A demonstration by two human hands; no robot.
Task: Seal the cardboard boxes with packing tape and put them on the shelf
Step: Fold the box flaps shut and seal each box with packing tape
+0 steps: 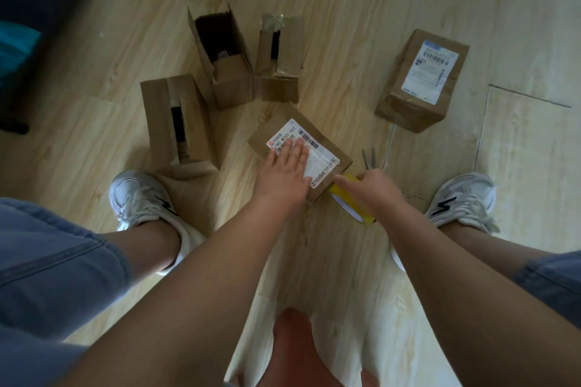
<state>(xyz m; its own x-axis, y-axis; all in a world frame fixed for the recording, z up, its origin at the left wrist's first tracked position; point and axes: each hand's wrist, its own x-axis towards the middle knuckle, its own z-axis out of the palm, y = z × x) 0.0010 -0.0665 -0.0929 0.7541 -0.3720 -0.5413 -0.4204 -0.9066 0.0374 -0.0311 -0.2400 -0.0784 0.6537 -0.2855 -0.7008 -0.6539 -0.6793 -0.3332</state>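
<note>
Now pressing the box (284, 122) on the floor (345, 9) with a flat left hand (287, 166); gripping the tape roll (355, 206) in the right hand (375, 188) at the box's near-right end, along its far-left-to-near-right length.

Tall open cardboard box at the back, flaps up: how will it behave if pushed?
The tall open brown cardboard box stands on a narrow base, so a high push would probably tip it rather than slide it. Its raised flaps look thin and bent, likely floppy; grip the body. Weight unclear: the inside is dark.
</note>
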